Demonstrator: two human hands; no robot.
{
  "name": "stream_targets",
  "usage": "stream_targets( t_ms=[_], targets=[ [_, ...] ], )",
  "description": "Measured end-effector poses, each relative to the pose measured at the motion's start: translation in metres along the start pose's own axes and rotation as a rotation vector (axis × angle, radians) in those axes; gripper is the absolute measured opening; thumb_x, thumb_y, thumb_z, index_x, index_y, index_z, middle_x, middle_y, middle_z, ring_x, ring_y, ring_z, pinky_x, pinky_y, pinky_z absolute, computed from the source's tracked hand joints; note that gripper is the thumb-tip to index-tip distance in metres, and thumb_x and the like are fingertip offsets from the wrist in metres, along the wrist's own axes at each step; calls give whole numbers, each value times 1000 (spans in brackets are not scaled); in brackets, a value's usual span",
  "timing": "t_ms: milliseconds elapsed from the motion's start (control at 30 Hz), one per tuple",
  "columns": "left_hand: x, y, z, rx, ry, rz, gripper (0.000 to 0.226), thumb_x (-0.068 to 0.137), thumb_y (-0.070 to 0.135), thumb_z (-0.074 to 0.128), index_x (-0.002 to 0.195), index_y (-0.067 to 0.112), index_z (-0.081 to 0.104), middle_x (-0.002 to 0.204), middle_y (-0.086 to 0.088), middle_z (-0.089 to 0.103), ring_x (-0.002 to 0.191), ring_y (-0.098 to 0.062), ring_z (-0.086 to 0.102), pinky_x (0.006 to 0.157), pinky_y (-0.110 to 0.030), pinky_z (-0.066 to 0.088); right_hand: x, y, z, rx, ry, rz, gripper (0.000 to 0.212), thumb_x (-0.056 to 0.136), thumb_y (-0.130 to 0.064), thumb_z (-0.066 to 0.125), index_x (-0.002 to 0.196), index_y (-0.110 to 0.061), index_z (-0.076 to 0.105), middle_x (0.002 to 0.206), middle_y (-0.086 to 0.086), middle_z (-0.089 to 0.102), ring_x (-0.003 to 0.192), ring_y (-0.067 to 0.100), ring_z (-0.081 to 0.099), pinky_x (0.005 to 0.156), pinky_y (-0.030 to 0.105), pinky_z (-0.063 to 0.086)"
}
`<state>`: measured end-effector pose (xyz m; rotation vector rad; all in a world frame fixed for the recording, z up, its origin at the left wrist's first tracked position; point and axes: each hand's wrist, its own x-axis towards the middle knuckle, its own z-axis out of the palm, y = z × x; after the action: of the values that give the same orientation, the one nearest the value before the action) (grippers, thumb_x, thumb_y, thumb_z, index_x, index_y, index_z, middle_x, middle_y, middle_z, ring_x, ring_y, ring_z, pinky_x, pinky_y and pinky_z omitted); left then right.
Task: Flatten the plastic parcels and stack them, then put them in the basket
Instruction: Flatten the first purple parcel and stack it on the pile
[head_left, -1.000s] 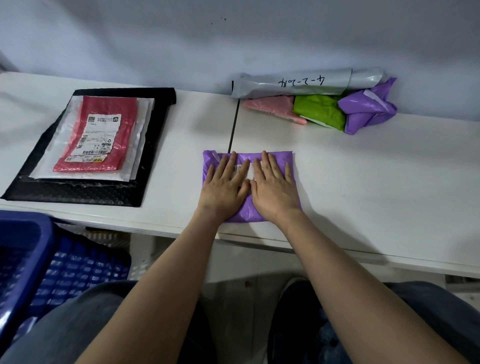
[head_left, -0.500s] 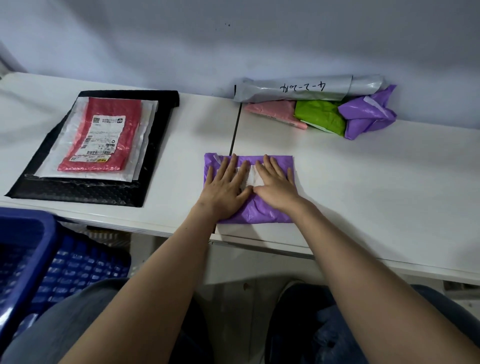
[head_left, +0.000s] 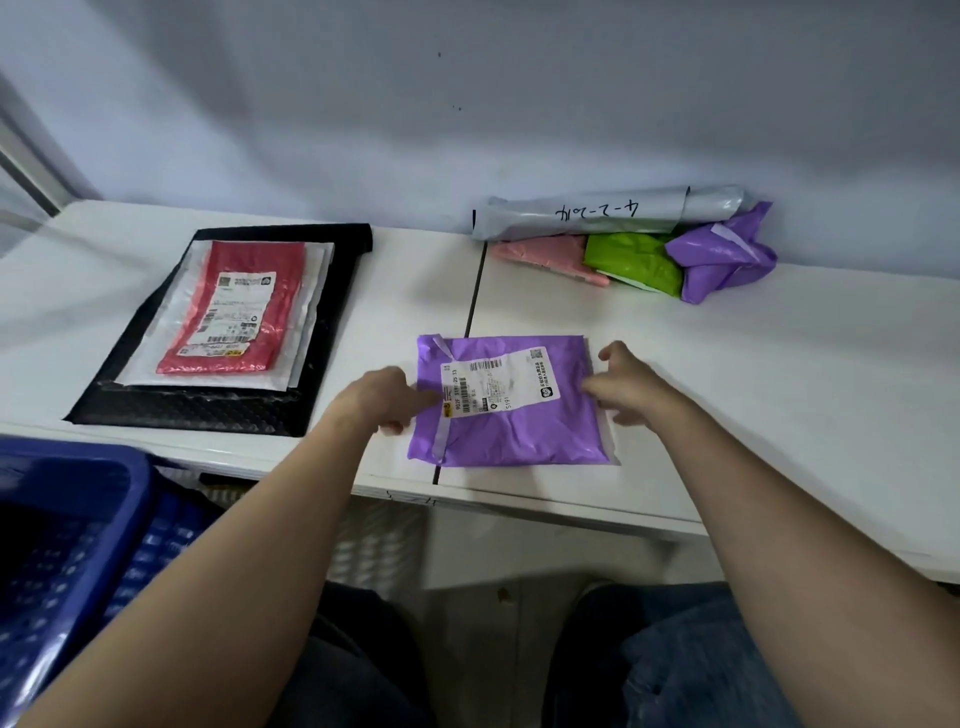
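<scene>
Both my hands have slid apart from the middle of the purple parcel (head_left: 511, 410) to its side edges, uncovering its white shipping label (head_left: 500, 385), on which I can read "S191" and a barcode; the smaller print is too blurred. Nearest me, my jeans-clad knees fill the bottom of the view, with the blue basket (head_left: 78, 530) at my lower left, below the table edge. My left hand (head_left: 382, 397) lies at the parcel's left edge, fingers curled at the border, though motion blur keeps me from telling whether they pinch it. My right hand (head_left: 631, 382) sits at the right edge with fingers bent over the plastic, its hold just as unclear. That parcel lies flat on the white table (head_left: 779, 389), straddling the dark seam between two tabletops. Farther left sits the stack: a red parcel (head_left: 234, 306) with a printed label on top of a white parcel (head_left: 311, 291), both on a black bubble mailer (head_left: 208, 410). Against the wall at the far right lie the unflattened ones: a grey rolled parcel (head_left: 597, 213) with handwritten marks I cannot read with confidence, a pink parcel (head_left: 545, 254), a green parcel (head_left: 631, 260) and a crumpled purple parcel (head_left: 722, 254).
</scene>
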<state>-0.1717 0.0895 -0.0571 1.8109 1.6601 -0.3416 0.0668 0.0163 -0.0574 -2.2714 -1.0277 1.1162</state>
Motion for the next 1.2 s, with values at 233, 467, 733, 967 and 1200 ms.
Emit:
stream_targets(
  t_ms=[233,467,733,967,1200],
  targets=[
    [-6,11,2,-438,-46,35,39,83,31,68,109,4,56,100,-11,59,90,-23,55,82,-32,47,-5,-11,9,223,-30,54,65,78,-2,65,129,-6,24,94,9,52,87,26,60,71,40,54],
    [-21,20,-34,-912,277,349,46,78,-5,68,114,15,48,95,-15,61,65,-14,56,58,-16,51,-11,-22,7,461,-178,26,19,84,-4,61,86,-18,49,77,4,54,66,15,52,60,25,44],
    [-52,27,-74,-1068,57,652,48,64,5,70,106,28,63,90,0,71,81,-18,66,78,-27,56,-10,-47,8,513,102,-329,75,78,-1,67,142,-18,32,143,5,37,132,18,38,95,24,34],
    [-55,21,-87,-1169,90,702,40,68,1,68,103,22,67,91,-1,71,86,-19,65,79,-30,55,-15,-60,14,536,-42,-413,81,76,8,62,145,-21,29,148,-3,40,127,6,40,99,24,38],
    [-58,29,-87,-1342,216,688,15,87,-1,57,95,11,60,80,-2,73,72,-15,70,68,-25,56,-23,-62,21,506,-118,-421,60,80,1,63,131,-20,39,109,4,57,92,14,56,67,22,41]
  ],
)
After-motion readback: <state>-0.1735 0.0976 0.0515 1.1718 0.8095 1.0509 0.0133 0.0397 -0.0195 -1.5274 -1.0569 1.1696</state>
